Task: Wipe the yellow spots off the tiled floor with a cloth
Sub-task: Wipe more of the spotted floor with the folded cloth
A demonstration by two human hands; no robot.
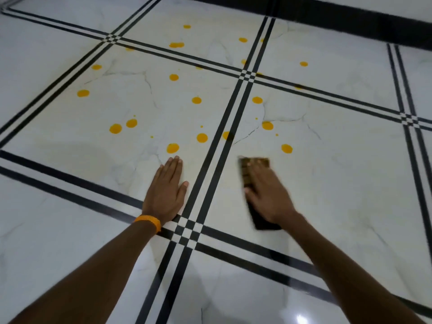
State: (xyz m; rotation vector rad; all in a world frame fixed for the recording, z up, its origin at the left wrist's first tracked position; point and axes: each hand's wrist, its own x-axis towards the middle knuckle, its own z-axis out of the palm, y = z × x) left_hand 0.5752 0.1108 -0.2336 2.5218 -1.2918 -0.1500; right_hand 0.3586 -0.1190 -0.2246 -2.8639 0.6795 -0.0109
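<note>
Several yellow spots [202, 137] dot the white marble-look floor tiles [350, 183], which are split by double black lines. My right hand [268, 195] lies flat on a dark folded cloth [253, 163] and presses it to the floor just below a yellow spot [286, 148]. The cloth and hand look motion-blurred. My left hand [167, 192] rests palm-down on the tile with fingers together, its fingertips just short of another yellow spot [173, 148]. An orange band [148, 222] sits on the left wrist.
A black skirting strip [350, 17] runs along the wall at the top right. More yellow spots [176, 44] spread across the far tiles. Black line crossings [189, 228] lie between my two wrists.
</note>
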